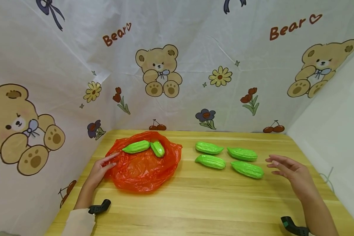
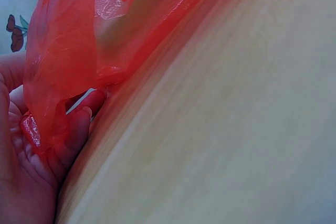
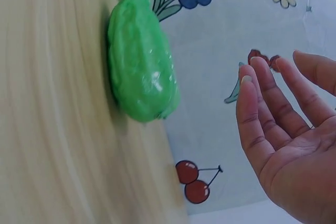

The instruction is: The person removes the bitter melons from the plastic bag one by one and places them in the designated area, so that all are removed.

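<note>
A red plastic bag lies spread with its mouth up at the left of the wooden table. Two bright green bitter melons show in it, near its back edge. My left hand holds the bag's left edge. In the left wrist view, the red film runs down between thumb and fingers into the palm. My right hand hovers above the table at the right, holding nothing, its fingers loosely bent. Several more bitter melons lie left of it; the closest one also shows in the right wrist view.
The wooden table meets a white cloth backdrop printed with bears and flowers at its back and left. At the right is a plain white side wall, with a thin cable beside the table edge.
</note>
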`<control>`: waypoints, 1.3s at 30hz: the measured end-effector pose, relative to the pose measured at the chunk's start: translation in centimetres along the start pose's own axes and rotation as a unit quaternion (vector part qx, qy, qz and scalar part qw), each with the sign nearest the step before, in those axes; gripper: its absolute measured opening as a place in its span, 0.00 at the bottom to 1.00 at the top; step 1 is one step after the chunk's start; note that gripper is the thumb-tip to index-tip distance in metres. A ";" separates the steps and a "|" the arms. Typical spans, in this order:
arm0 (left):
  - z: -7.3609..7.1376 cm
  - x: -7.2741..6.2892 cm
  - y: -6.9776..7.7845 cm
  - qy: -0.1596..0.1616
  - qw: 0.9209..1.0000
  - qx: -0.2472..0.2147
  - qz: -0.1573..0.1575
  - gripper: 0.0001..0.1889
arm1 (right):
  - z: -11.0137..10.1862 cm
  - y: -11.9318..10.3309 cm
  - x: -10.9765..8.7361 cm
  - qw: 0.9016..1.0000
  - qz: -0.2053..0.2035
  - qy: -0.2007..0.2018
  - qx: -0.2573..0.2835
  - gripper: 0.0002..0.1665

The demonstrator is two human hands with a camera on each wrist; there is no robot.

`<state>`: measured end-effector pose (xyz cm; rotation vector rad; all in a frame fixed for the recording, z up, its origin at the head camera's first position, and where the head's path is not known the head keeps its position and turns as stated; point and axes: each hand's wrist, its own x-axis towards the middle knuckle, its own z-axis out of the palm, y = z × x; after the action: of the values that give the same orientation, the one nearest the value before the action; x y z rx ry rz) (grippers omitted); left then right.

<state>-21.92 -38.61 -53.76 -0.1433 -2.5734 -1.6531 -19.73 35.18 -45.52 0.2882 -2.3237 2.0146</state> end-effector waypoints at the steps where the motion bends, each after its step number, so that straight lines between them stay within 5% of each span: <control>1: 0.0 0.0 0.0 0.000 1.000 0.000 -0.001 0.25 | 0.2 -0.3 -0.1 1.000 -0.003 -0.002 -0.009 0.22; 10: 0.0 -0.2 0.4 0.005 1.000 0.000 -0.002 0.24 | 2.9 -3.2 -0.7 0.997 -0.030 -0.024 -0.073 0.21; 21: 0.1 -0.3 0.8 0.000 1.000 -0.007 -0.001 0.24 | 6.3 -5.8 -1.4 0.994 -0.058 -0.069 -0.054 0.17; 27: 0.1 -0.3 0.5 0.002 1.000 -0.007 0.002 0.24 | 8.1 -7.3 -1.1 0.989 -0.052 -0.085 -0.113 0.16; 39: 0.0 -0.3 0.2 0.005 1.000 -0.014 0.005 0.24 | 12.8 -8.0 0.2 0.983 -0.041 -0.166 -0.070 0.17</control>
<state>-21.64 -38.56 -53.58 -0.1476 -2.5379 -1.6833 -17.44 21.52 -39.58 0.7498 -2.5751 1.8758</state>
